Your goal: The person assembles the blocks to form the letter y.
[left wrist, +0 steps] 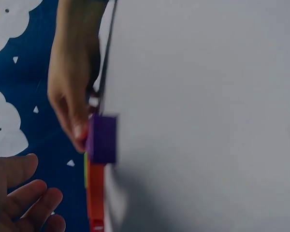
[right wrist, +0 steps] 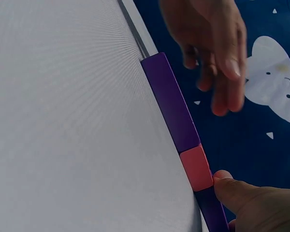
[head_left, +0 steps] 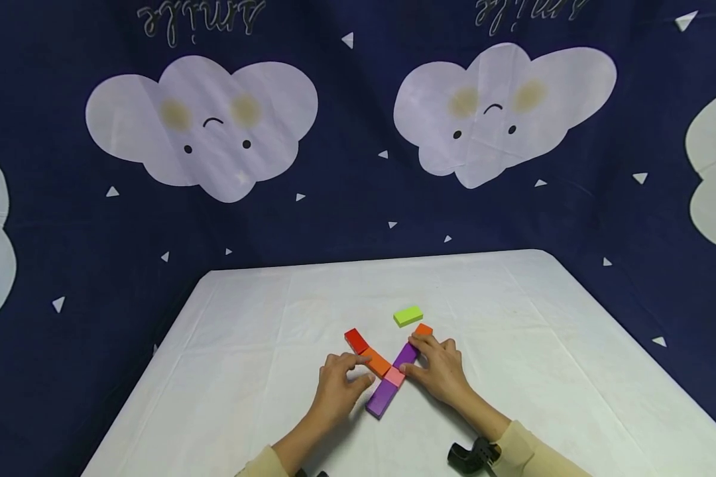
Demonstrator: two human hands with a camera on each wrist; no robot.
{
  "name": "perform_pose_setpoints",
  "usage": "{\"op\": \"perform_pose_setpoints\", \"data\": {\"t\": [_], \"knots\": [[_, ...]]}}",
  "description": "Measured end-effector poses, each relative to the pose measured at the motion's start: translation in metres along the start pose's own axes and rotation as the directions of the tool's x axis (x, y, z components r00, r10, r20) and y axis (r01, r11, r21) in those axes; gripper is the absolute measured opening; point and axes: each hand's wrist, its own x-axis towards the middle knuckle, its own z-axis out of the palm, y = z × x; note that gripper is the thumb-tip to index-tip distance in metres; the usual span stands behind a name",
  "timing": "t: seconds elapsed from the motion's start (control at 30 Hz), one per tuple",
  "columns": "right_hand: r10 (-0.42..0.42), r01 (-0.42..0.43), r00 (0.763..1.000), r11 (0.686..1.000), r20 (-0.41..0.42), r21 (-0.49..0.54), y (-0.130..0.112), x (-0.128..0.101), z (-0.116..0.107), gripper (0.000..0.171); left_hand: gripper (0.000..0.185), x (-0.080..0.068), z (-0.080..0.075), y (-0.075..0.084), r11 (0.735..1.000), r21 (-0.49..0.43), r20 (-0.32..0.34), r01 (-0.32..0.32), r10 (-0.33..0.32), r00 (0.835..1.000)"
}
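Coloured blocks lie in an X on the white table [head_left: 513,311]. One arm is a red block [head_left: 355,340], an orange block [head_left: 377,362] and the pink centre block [head_left: 395,376]. The other arm is a lower purple block [head_left: 382,397], an upper purple block [head_left: 406,355] and a small orange block [head_left: 423,329]. My left hand [head_left: 360,370] touches the orange block with its fingertips. My right hand [head_left: 414,358] lies along the upper purple block, its thumb [right wrist: 241,198] against the pink block [right wrist: 195,166]. A green block [head_left: 408,316] lies apart behind the X.
Dark blue cloth with white cloud faces [head_left: 209,126] hangs behind and beside the table. A black wrist camera mount [head_left: 471,456] sits on my right forearm. The table's far edge [head_left: 370,262] runs below the backdrop.
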Motion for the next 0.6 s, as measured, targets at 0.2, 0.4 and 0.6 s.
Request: {"op": "perform_pose_setpoints", "data": {"t": [0.2, 0.4, 0.6], "knots": [[0.005, -0.005, 1.0, 1.0, 0.01, 0.001, 0.001, 0.0, 0.001, 0.059, 0.028, 0.032, 0.002, 0.001, 0.999, 0.038, -0.029, -0.02, 0.022, 0.999], [0.011, -0.011, 1.0, 1.0, 0.018, -0.001, 0.001, -0.001, 0.001, 0.059, 0.028, 0.057, 0.012, -0.001, 0.997, 0.078, -0.034, -0.011, 0.014, 0.999], [0.014, -0.014, 1.0, 1.0, 0.012, 0.003, 0.001, 0.0, 0.001, 0.059, 0.029, 0.08, 0.021, -0.003, 0.994, 0.107, -0.008, 0.006, -0.005, 1.0]]}}
